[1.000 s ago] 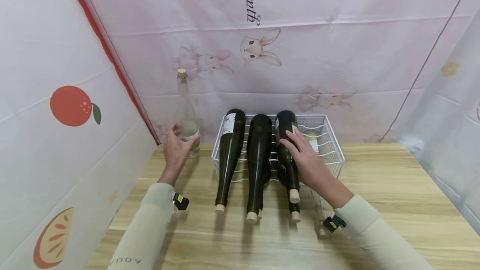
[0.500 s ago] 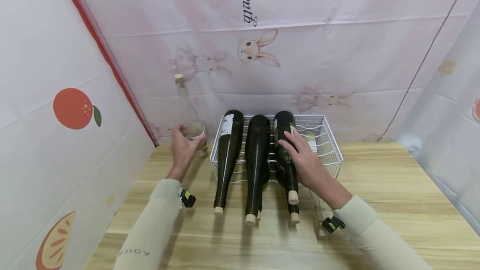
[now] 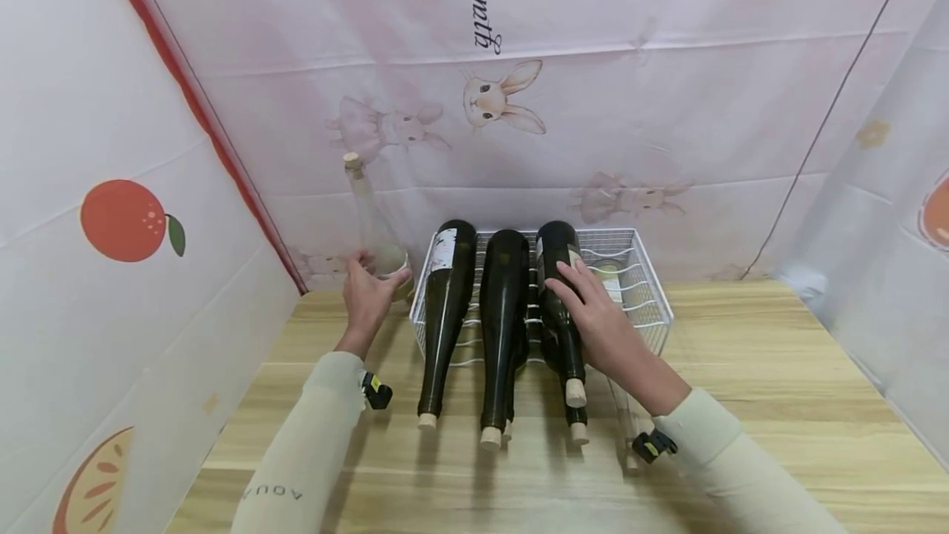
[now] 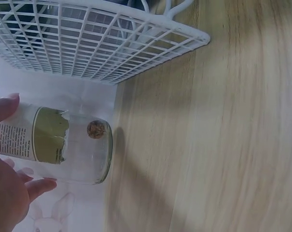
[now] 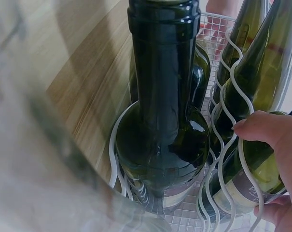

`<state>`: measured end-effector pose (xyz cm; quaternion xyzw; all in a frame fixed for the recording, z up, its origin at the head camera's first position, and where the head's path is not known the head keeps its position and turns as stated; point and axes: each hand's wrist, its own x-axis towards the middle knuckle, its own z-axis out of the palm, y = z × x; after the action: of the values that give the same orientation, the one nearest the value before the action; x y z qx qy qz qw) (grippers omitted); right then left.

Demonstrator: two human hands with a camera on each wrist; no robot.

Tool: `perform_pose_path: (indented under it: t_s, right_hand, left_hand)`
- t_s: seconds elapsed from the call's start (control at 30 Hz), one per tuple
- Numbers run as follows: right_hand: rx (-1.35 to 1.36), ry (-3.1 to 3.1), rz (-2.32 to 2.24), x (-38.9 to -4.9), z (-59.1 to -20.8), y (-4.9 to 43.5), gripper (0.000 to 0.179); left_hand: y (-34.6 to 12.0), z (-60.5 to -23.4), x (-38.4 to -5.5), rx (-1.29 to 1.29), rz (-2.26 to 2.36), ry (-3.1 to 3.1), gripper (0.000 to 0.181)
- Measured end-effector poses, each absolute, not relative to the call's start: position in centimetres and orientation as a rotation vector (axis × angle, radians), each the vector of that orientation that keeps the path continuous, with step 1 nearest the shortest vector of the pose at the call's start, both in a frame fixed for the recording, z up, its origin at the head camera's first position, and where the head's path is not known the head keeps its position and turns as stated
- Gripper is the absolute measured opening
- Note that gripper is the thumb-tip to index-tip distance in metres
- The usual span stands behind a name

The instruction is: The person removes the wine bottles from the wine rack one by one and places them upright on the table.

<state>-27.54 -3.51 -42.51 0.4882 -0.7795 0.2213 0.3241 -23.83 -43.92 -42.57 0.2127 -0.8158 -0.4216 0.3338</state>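
My left hand [image 3: 366,299] grips a clear glass bottle [image 3: 380,221] low on its body, left of the white wire rack [image 3: 654,278]. The bottle is corked, and its neck leans left. In the left wrist view its base [image 4: 106,159] is close to the wooden tabletop, and a torn green-and-white label shows. My right hand [image 3: 604,324] holds a dark green wine bottle [image 3: 554,239] lying in the rack, cork toward me. Thumb [image 5: 259,128] and fingers stand on either side of it in the right wrist view.
Two more dark wine bottles, one labelled [image 3: 448,283] and one plainer [image 3: 504,295], lie on the rack's upper level. Below them are further corked bottles, including a clear one [image 3: 625,427] at the right. Necks overhang the wooden table [image 3: 741,386]. Printed fabric [image 3: 415,23] hangs closely behind.
My left hand has carried the clear bottle's base rightward toward the rack, and the bottle now tilts with its neck to the left. My right hand keeps its place on the wine bottle.
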Motion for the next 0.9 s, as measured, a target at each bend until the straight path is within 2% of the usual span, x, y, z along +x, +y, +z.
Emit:
perform_pose_path:
  t_s: [0.9]
  right_hand:
    - [1.255, -2.077, 0.585, -27.3, -42.7, -3.7, 0.083]
  left_hand:
    - [-43.9, -44.0, -24.5, 0.556, -1.139, -2.146, 0.088]
